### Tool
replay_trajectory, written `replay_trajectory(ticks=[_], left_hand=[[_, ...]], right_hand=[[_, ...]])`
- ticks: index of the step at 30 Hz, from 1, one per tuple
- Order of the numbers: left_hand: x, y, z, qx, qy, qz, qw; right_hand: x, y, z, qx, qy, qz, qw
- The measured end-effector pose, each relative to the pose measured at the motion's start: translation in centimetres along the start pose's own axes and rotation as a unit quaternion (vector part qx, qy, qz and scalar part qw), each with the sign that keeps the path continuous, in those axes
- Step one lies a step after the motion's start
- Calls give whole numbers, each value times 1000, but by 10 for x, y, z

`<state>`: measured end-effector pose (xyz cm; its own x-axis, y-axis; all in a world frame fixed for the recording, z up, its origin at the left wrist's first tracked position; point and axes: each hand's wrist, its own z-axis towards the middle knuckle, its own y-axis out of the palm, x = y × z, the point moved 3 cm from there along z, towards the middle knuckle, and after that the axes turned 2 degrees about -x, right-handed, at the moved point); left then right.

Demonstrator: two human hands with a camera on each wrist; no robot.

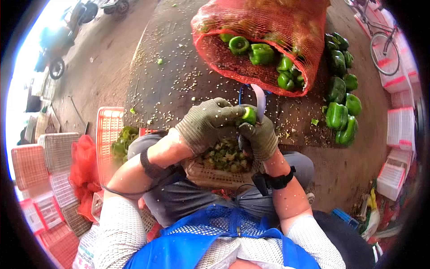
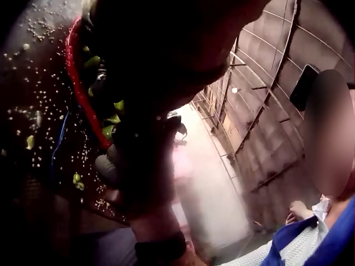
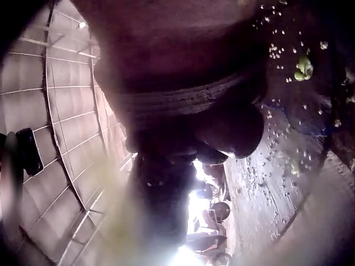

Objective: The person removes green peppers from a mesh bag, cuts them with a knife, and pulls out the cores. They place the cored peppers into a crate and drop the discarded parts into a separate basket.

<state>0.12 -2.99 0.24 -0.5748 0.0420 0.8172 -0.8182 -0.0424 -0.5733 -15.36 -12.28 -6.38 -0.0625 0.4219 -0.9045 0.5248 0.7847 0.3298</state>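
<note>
The left hand (image 1: 208, 122) grips the green pepper (image 1: 248, 116); right hand (image 1: 260, 138) just beneath it clasps a knife (image 1: 259, 101)

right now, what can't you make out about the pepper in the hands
- Green pepper: mostly covered by the gloved left hand in the head view.
- Knife: the handle is buried in the right hand; only the blade shows.
- Both wrist views: too dark and backlit to show either grip.
</note>
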Motion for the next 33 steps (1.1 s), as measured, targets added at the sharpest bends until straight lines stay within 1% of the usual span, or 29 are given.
replay_trajectory(ticks=[2, 3, 4, 5, 7, 9, 10, 12, 14, 17, 18, 21, 22, 25, 26, 29, 30, 33], left_hand=[[1, -2, 0, 0, -43, -5, 999], [4, 7, 9, -22, -89, 6, 996], [4, 9, 11, -33, -121, 16, 992], [2, 11, 14, -43, -152, 26, 987], [-9, 17, 15, -92, -187, 43, 977], [-16, 24, 11, -140, -217, 45, 965], [-23, 31, 6, -147, -232, 35, 961], [-14, 39, -1, -49, -175, 59, 982], [0, 42, 0, 47, -107, 56, 992], [-21, 36, 7, 54, -127, 66, 988], [-21, 33, 9, 35, -102, 90, 990], [-35, 28, 13, -6, -56, 79, 995], [-46, 32, 9, -23, -87, 57, 994], [-52, 42, 2, 23, -80, 29, 996], [-49, 44, 1, 30, -78, 41, 996], [-43, 47, 5, 91, -34, 83, 992], [-26, 43, 11, 76, -49, 110, 990], [-31, 50, 12, 78, -48, 87, 992]], right_hand=[[-2, 2, -2, 15, -5, 7, 1000], [-1, 1, -3, 18, -12, 15, 1000], [2, 1, -1, 13, -37, 15, 999], [7, -1, 0, 12, -39, -8, 999], [17, -3, 2, 9, -42, -55, 998], [20, 0, 1, 6, -12, -113, 994], [17, 1, 1, 6, -15, -113, 993], [10, 3, 4, 6, -23, -111, 994], [18, 1, 6, 14, 0, -38, 999], [13, 4, 13, 41, -46, -40, 997], [17, 1, 17, 47, -30, -47, 997], [31, -4, 20, 51, -45, -68, 995], [28, -1, 14, 57, -51, -77, 994], [32, 1, 14, 64, -36, -105, 992], [35, 0, 15, 63, -62, -81, 993], [25, -3, 17, 86, -88, -123, 985], [21, -2, 18, 90, -84, -110, 986], [15, -2, 15, 98, -49, -101, 989]])
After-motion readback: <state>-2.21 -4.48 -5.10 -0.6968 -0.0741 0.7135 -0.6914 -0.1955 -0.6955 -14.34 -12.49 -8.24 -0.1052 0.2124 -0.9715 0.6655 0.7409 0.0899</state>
